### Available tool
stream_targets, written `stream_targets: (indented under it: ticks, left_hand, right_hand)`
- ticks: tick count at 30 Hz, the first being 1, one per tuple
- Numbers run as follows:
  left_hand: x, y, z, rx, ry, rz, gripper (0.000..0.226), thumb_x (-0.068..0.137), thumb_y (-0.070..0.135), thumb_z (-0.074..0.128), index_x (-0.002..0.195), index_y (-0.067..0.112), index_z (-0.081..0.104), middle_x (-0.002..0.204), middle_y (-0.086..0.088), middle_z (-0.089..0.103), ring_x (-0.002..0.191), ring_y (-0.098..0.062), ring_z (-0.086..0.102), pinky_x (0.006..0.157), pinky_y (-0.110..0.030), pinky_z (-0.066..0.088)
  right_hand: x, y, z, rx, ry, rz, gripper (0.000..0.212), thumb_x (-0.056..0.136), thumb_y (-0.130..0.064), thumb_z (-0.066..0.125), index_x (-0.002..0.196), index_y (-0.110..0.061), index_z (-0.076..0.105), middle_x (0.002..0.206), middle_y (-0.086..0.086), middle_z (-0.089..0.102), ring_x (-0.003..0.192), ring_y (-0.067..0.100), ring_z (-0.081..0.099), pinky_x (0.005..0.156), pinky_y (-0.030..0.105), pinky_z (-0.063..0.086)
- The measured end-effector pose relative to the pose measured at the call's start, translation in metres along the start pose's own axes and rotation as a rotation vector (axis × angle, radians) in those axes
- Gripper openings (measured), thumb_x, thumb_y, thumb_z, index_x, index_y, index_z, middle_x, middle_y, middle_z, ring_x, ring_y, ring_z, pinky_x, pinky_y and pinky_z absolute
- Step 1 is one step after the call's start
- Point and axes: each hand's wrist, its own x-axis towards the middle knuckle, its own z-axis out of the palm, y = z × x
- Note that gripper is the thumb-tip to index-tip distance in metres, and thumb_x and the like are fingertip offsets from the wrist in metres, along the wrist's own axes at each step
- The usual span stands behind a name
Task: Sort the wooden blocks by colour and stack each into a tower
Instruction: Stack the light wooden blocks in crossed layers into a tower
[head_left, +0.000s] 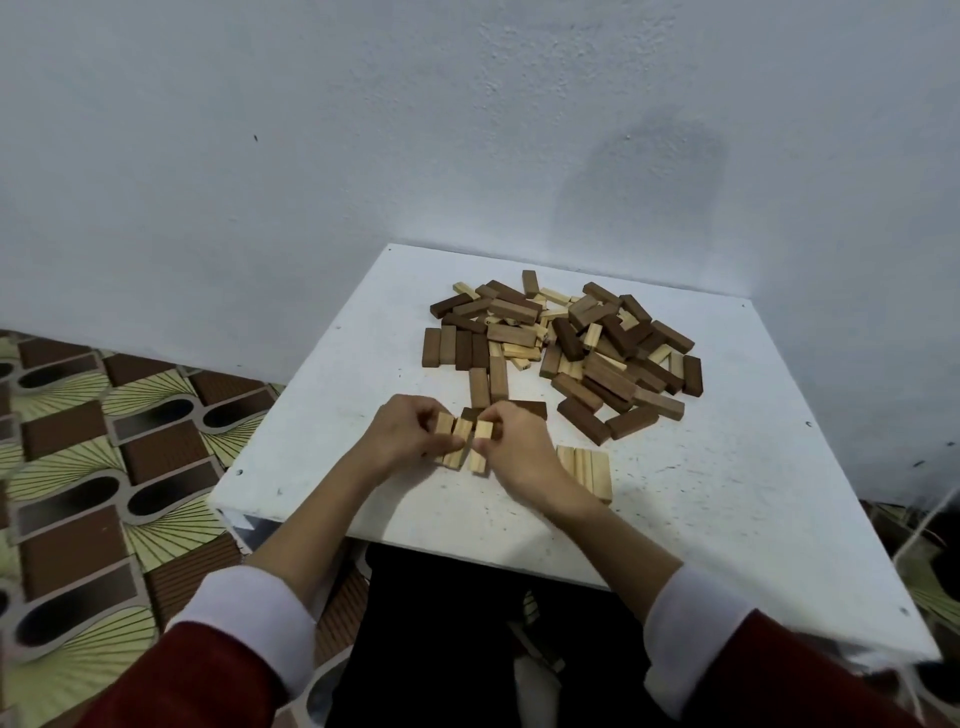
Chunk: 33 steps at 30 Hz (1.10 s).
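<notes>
Pale blocks (461, 441) are gripped by both the left hand (410, 434) and right hand (511, 447) at the bench's (727, 493) near edge; next, probably squaring them into a layer.

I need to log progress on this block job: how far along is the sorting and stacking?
Early. Done: a flat row of light blocks lies on the table. In hand: the left hand and right hand together hold three more light blocks. Left: the mixed pile of dark and light blocks is still mostly unsorted, and no tower stands yet.
</notes>
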Motion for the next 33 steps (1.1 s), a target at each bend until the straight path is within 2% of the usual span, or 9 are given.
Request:
stream_targets:
  ticks: [2,5,8,12,17,21,25,28,33]
  left_hand:
    - [-0.002,-0.003,0.001,0.151,0.000,0.034,0.020,0.073,0.013,0.080,0.088,0.014,0.067,0.080,-0.002,0.062,0.071,-0.013,0.053,0.063,-0.022,0.042]
    - [-0.003,-0.006,0.002,0.208,-0.006,0.089,0.032,0.072,0.018,0.080,0.102,0.015,0.069,0.093,-0.004,0.065,0.081,-0.015,0.055,0.063,-0.013,0.039]
    - [0.000,-0.010,0.002,0.303,0.032,0.139,0.049,0.070,0.023,0.082,0.117,0.017,0.066,0.097,-0.007,0.053,0.086,-0.015,0.049,0.061,-0.006,0.031]
    - [0.003,-0.014,0.002,0.341,0.098,0.127,0.066,0.065,0.025,0.085,0.125,0.010,0.059,0.098,-0.003,0.042,0.091,-0.013,0.041,0.068,-0.015,0.029]
    - [-0.002,-0.017,0.004,0.255,0.104,0.125,0.053,0.065,0.018,0.085,0.111,0.006,0.061,0.085,0.000,0.054,0.072,-0.009,0.049,0.059,-0.007,0.037]
    - [-0.008,-0.017,0.010,0.292,0.031,0.180,0.075,0.062,0.027,0.087,0.126,0.015,0.050,0.102,0.000,0.050,0.085,-0.010,0.048,0.066,-0.008,0.037]
    - [-0.011,-0.021,0.017,0.270,0.016,0.244,0.088,0.061,0.033,0.082,0.136,0.015,0.040,0.108,0.000,0.045,0.099,-0.016,0.041,0.079,-0.023,0.036]
    - [-0.011,-0.020,0.015,0.268,-0.045,0.261,0.087,0.060,0.023,0.073,0.138,0.018,0.035,0.110,0.007,0.045,0.108,-0.016,0.037,0.082,-0.023,0.037]
    - [-0.005,-0.025,0.009,0.223,-0.143,0.282,0.087,0.064,0.003,0.070,0.140,0.026,0.033,0.113,0.022,0.049,0.109,-0.004,0.036,0.083,-0.006,0.034]
  right_hand:
    - [0.003,0.006,0.016,-0.100,0.040,-0.006,0.019,0.090,-0.014,0.060,0.109,-0.013,0.058,0.112,0.006,0.052,0.103,0.025,0.052,0.089,0.042,0.048]
    - [0.003,0.013,0.033,-0.147,0.069,-0.037,0.020,0.091,-0.011,0.055,0.111,-0.011,0.059,0.113,0.008,0.045,0.104,0.027,0.048,0.091,0.042,0.045]
    - [0.002,0.016,0.040,-0.143,0.094,-0.043,0.021,0.092,-0.012,0.053,0.112,-0.008,0.060,0.112,0.009,0.045,0.105,0.027,0.047,0.093,0.041,0.044]
    - [0.002,0.019,0.045,-0.116,0.127,-0.031,0.022,0.090,-0.011,0.057,0.110,-0.003,0.060,0.111,0.008,0.042,0.106,0.026,0.045,0.095,0.039,0.042]
    - [0.000,0.019,0.047,-0.032,0.158,-0.022,0.028,0.088,-0.009,0.061,0.115,-0.009,0.058,0.117,0.004,0.045,0.105,0.025,0.051,0.094,0.039,0.044]
    - [-0.003,0.018,0.046,0.026,0.198,-0.010,0.018,0.084,-0.006,0.064,0.101,-0.012,0.057,0.107,-0.001,0.043,0.099,0.023,0.052,0.088,0.039,0.047]
    - [-0.005,0.018,0.046,0.043,0.229,-0.029,0.012,0.087,-0.005,0.060,0.097,-0.010,0.057,0.103,-0.002,0.043,0.097,0.022,0.052,0.087,0.034,0.046]
    - [-0.006,0.020,0.046,0.048,0.291,-0.031,0.011,0.092,-0.005,0.050,0.099,-0.009,0.057,0.105,0.002,0.050,0.097,0.021,0.053,0.087,0.035,0.045]
    - [-0.011,0.024,0.049,0.063,0.311,-0.008,0.020,0.094,-0.002,0.042,0.107,-0.011,0.055,0.109,0.002,0.051,0.103,0.018,0.048,0.087,0.030,0.044]
